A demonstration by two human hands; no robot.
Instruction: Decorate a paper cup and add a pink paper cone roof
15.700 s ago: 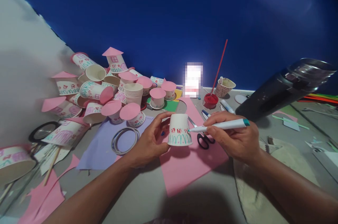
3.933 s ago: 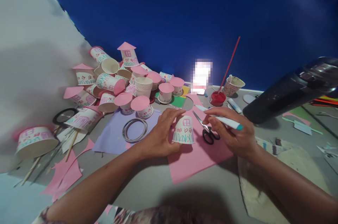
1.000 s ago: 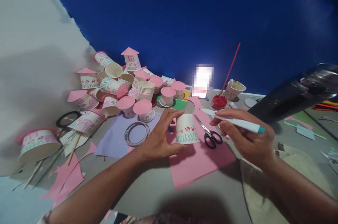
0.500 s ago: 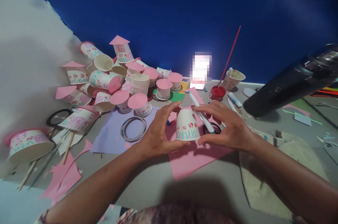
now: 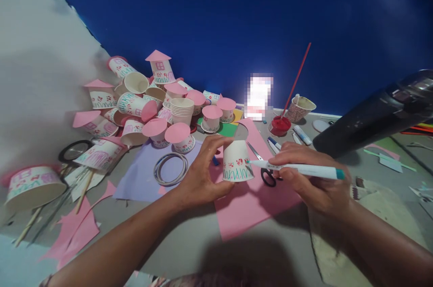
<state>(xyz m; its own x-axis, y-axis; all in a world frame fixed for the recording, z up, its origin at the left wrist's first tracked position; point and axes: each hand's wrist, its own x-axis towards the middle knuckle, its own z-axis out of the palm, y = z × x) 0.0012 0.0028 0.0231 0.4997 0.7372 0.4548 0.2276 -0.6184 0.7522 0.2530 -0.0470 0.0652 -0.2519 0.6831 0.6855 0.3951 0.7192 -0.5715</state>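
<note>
A grey table [image 5: 182, 242] bears pink paper [image 5: 237, 215] and, seemingly, cloth [image 5: 368, 237].

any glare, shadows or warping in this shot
In the head view, the bright panel is washed out and pixelated; in the head view, a broad dark shadow falls across the table at the bottom; also in the head view, the dark flask leans outward, probably wide-lens stretch, while the decorated cup in the left hand reads fairly clearly.
</note>
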